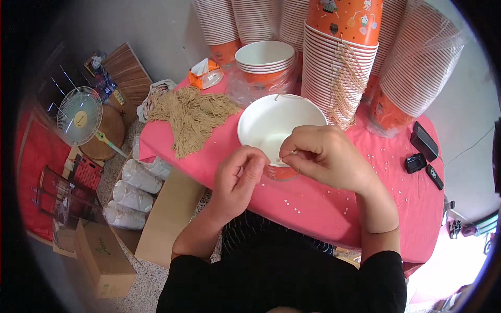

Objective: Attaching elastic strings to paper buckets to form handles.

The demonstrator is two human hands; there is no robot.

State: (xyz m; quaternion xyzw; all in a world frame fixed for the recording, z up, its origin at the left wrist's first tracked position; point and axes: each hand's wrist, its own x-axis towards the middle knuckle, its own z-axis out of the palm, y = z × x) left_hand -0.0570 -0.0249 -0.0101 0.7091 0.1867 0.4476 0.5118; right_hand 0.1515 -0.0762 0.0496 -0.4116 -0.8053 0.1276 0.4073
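A paper bucket (258,122), white inside and orange outside, stands upright at the table's near edge. A tan cord shows at its far rim. My right hand (326,156) is over the bucket's near right rim, thumb and forefinger pinching a short end of tan cord (294,152). My left hand (237,180) is closed at the near left rim, its fingertips pressed together against the bucket's edge. What lies between those fingertips is hidden. A heap of loose tan cords (195,117) lies to the left of the bucket.
Tall stacks of orange-and-white buckets (339,73) line the back of the pink-covered table (417,219), one with cords hanging down it. Small white dots are scattered about. A black device (424,141) lies at right. Boxes (172,219), wrapped white stacks (130,195) and a fan (80,116) stand left.
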